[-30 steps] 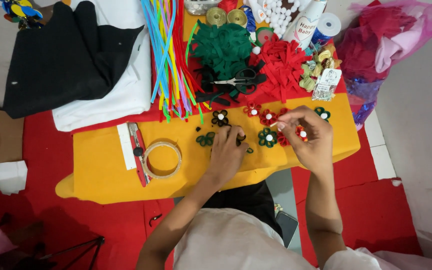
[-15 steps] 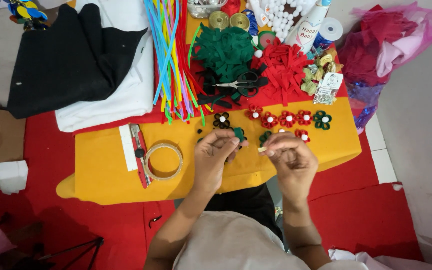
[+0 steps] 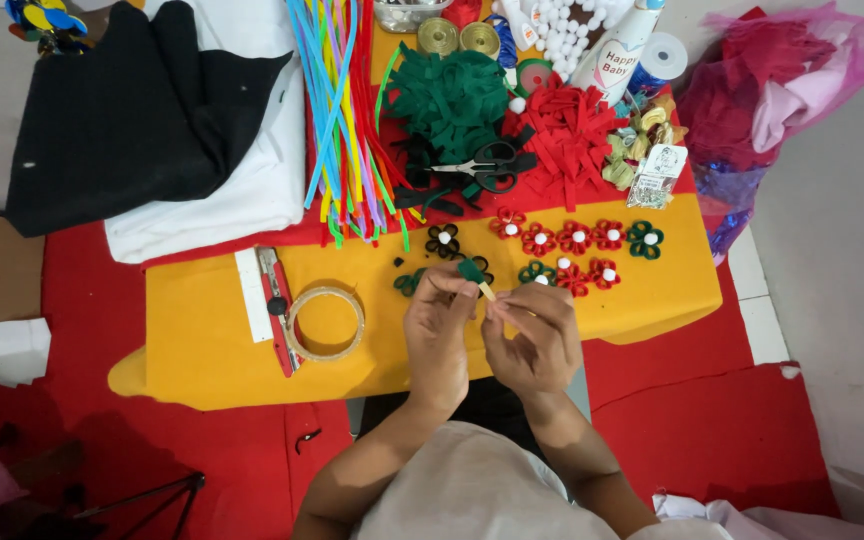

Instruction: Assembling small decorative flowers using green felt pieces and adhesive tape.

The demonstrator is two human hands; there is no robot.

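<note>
My left hand pinches a small dark green felt strip over the yellow table. My right hand is closed beside it, its fingertips touching a thin pale stick that juts from the green piece. Just beyond the hands lie finished felt flowers: red ones with white centres, a green one and a dark one.
A tape roll, a red-handled cutter and a white strip lie at the left. Behind are coloured pipe cleaners, green felt scraps, red felt scraps, scissors, black cloth and a pink bag.
My right hand drew back from the row of red flowers and met my left hand near the table's front edge. The green felt piece is now held up between the two.
</note>
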